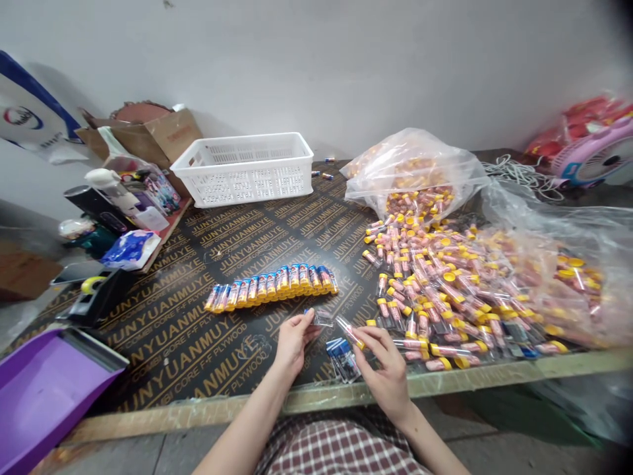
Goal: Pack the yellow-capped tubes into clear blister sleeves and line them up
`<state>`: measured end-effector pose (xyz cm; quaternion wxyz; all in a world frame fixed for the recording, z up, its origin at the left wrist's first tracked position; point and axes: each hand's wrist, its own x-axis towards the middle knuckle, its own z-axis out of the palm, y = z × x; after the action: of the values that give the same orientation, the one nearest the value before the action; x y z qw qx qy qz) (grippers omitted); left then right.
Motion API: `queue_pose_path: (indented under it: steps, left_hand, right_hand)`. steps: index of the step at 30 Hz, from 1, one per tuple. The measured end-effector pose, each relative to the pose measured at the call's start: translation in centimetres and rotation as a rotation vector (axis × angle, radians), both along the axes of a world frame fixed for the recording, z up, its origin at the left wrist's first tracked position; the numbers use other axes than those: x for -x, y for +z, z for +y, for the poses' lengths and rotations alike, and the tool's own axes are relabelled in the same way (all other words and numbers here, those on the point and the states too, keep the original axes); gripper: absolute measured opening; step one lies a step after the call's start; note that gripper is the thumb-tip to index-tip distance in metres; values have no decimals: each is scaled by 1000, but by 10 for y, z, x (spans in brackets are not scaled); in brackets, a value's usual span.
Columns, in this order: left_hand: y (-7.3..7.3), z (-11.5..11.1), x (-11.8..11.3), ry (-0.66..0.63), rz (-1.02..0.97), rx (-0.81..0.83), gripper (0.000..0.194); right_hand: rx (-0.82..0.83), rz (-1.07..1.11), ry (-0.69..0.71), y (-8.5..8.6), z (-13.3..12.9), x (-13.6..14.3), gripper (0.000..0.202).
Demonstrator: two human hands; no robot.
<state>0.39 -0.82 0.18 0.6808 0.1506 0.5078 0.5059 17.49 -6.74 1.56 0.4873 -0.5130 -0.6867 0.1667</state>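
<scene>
My left hand (295,340) pinches a small clear plastic sleeve (323,318) with a bit of blue on it. In my right hand (383,366) is a small clear tube (350,330) with pink contents and a yellow cap, its clear end tilted toward the sleeve; the two look apart. Just below lies a fanned stack of flat blue printed sleeves (342,360). Beyond my left hand stands a tight row of blue-labelled tubes (271,285) with yellow caps at the bottom. To the right spreads a large heap of unlabelled tubes (440,277).
A white perforated basket (247,186) stands at the back. Behind the heap, an open plastic bag (415,171) holds more tubes. On the left are a tape dispenser (93,297), a purple dustpan (54,389) and a cardboard box (168,135). A pink fan (593,158) sits far right.
</scene>
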Motion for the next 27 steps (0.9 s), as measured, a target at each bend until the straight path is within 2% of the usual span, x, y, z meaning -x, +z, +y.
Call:
queue_pose_path:
  steps: [6,9,13,15,20,23,27]
  left_hand:
    - [7,-7,-5,-64,13,-102,34]
    - [12,-9,-6,-117,-33,-161,36]
    - [15,-8,-4,-154,-46,-148,46]
    - [18,-9,-4,-224,-40,-141,48]
    - [25,-18,-9,-434,-32,-139,36]
    - [27,-25,-13,-507,-31,-128,35]
    - [28,-29,-15,-560,-17,-119,33]
  right_hand:
    - [156,12,182,0,2,-1,34]
    - [196,81,216,-3,3,-1,34]
    - [262,145,252,-6,4,0,37]
    - [247,121,230,-6,5,1,43]
    - [148,59,172,-3,9,0,69]
    - [175,76,269,-2,9,-3,79]
    - [249,94,407,-3,7,-6,82]
